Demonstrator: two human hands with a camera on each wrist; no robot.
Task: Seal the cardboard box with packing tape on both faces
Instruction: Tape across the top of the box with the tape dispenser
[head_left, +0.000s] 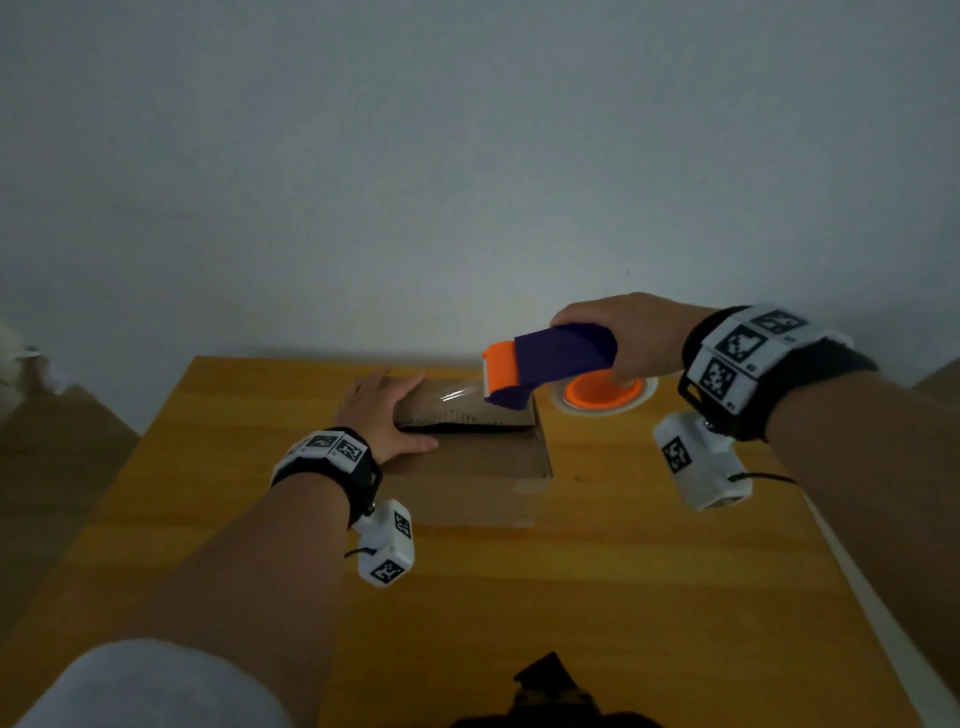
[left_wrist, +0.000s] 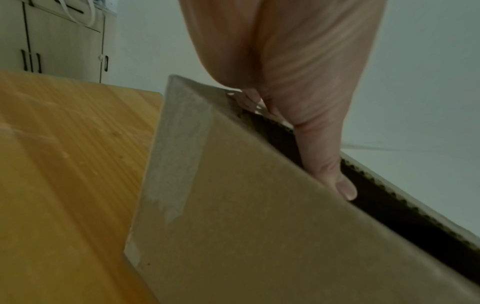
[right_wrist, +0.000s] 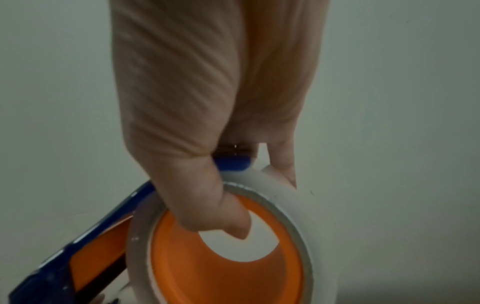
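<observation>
A brown cardboard box (head_left: 467, 467) stands on the wooden table (head_left: 623, 571). Its two top flaps leave a dark gap (head_left: 467, 427) between them. My left hand (head_left: 389, 410) lies flat on the box's left end, fingers straight on the far flap and thumb (left_wrist: 322, 156) along the gap. A glossy strip of clear tape (head_left: 457, 395) shows on the far flap. My right hand (head_left: 618, 332) grips a blue and orange tape dispenser (head_left: 550, 358), its nose down at the box's far right corner. The clear tape roll (right_wrist: 285, 195) on its orange core (right_wrist: 285, 277) sits under my fingers.
A pale wall stands just behind the table's far edge. Old tape strips mark the box's left side (left_wrist: 176, 154). Cabinets (left_wrist: 59, 45) stand beyond the table's left end. A brown surface (head_left: 52, 457) lies left of the table, and a dark object (head_left: 550, 691) at its near edge.
</observation>
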